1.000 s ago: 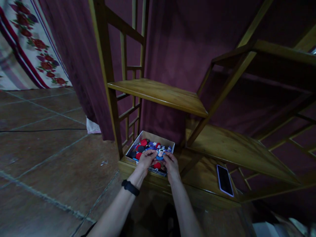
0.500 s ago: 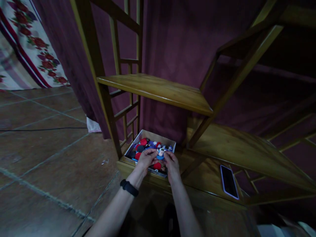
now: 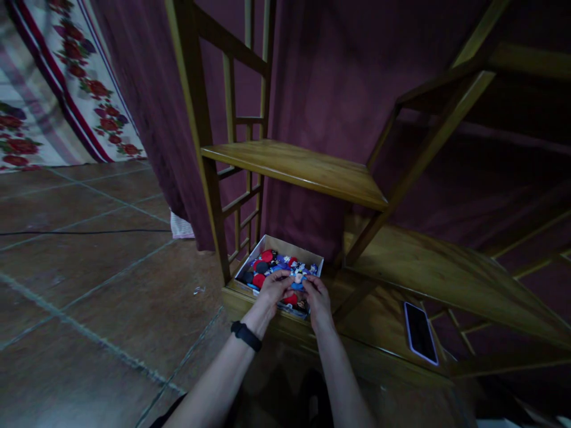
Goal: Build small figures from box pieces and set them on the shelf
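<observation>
Between my two hands is a small blue figure-like trinket (image 3: 298, 279) with a pale, face-like patch; its exact kind is too small to make out. My left hand (image 3: 274, 289), with a black band on the wrist, pinches its left side. The fingers of my right hand (image 3: 317, 295) are closed on its right side. Both hands are over a shallow cardboard box (image 3: 285, 245) on the bottom shelf. Inside lie several small red, blue, black and white pieces (image 3: 267, 255), partly hidden by my hands.
A wooden shelf unit (image 3: 294, 169) stands around the box, its middle board above it. To the right a phone (image 3: 420, 333) in a pale purple case lies on the bottom shelf. Purple curtain (image 3: 321, 101) hangs behind. A dark cable (image 3: 84, 231) crosses the tiled floor.
The view has shifted, so everything appears slightly farther right. Both hands still hold the blue trinket over the box, and it seems tilted a little differently.
</observation>
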{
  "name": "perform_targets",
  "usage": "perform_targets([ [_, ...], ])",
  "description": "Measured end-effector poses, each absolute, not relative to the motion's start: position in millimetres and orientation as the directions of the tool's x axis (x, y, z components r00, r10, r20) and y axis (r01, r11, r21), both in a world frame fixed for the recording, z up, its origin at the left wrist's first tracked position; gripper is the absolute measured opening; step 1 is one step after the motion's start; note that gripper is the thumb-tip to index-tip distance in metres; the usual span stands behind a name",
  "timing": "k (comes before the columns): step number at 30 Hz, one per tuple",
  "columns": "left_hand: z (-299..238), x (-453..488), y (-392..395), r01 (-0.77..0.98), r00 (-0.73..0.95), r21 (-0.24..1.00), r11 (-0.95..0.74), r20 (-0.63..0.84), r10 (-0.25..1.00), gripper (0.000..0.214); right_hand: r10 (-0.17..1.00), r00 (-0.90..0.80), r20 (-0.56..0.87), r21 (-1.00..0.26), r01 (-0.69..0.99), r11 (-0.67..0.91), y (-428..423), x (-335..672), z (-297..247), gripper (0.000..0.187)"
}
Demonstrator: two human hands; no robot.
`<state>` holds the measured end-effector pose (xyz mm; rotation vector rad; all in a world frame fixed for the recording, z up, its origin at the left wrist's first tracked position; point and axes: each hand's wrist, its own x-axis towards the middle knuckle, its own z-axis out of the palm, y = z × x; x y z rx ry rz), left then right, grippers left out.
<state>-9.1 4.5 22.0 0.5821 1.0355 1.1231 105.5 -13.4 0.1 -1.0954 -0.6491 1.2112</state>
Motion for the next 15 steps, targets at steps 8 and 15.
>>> perform_targets([
  [8, 22.3, -16.9, 0.3, -0.46, 0.072, 0.802, 0.38, -0.393, 0.917, 0.016, 0.953, 0.272, -0.137, -0.906, -0.424, -0.009, -20.2, 99.5, 2.3, 0.026],
  [15, 21.2, -15.8, 8.0, -0.46, 0.103, 0.77, 0.442, -0.447, 0.888, 0.017, 0.948, 0.269, -0.169, -0.9, -0.433, -0.038, -15.9, 103.4, 8.9, 0.027],
])
